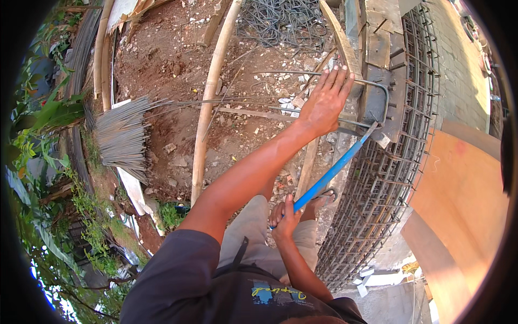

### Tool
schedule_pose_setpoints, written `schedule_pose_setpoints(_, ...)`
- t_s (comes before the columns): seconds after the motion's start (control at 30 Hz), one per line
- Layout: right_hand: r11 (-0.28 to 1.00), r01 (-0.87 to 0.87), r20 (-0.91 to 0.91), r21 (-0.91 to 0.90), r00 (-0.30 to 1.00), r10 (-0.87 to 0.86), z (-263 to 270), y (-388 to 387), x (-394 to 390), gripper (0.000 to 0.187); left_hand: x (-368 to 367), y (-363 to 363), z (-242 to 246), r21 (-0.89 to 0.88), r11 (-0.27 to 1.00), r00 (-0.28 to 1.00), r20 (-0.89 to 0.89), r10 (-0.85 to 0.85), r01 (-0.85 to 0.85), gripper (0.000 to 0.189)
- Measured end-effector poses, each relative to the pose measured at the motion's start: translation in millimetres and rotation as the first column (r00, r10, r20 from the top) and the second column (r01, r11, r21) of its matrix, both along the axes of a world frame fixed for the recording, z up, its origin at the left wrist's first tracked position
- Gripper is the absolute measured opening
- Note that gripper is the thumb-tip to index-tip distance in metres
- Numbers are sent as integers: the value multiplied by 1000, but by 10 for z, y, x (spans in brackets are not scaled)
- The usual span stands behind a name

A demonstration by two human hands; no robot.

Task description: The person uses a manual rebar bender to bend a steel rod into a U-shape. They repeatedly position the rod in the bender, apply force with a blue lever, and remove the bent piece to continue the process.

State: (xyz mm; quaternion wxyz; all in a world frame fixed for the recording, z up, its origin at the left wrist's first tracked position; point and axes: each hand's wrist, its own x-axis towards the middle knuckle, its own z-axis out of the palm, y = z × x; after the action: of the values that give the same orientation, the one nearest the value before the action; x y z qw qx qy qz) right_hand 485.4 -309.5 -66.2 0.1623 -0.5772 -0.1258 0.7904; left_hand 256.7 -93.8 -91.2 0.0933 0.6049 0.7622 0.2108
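My left hand (327,101) lies flat, palm down, across a steel rod (386,95) bent into a U, its straight fingers over the upper leg. The lower leg passes by the wrist. My right hand (285,218) is closed around the lower end of a blue bending lever (330,174). The lever's bare metal head meets the rod near its lower corner. The bend rests among short steel pins (397,52) on a dark metal-faced bench (376,97). Whether the palm touches the rod is hidden.
Long tied rebar cages (364,202) run along the right, beside orange-brown sheets (457,174). A bundle of cut rods (123,135) lies at left. Bent steel stirrups (283,24) are heaped at the top. A bamboo pole (210,93) crosses the rubble-strewn soil; a sandalled foot (325,198) is near the lever.
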Motion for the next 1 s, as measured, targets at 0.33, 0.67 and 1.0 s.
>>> schedule_pose_setpoints(0.33,999,51,-7,-13,999,-51,-39,-88,-146,53,21,73,41,-115,992,975,-209,-80,57,100)
schedule_pose_setpoints(0.67,907,-335,414,254,885,211,192,229,864,35,345,-375,309,-12,990,926,353,132,-137,26)
schedule_pose_setpoints(1.0,848,-347,606,400,794,39,1405,800,1406,33,709,-25,831,-325,764,-301,937,179,-557,35)
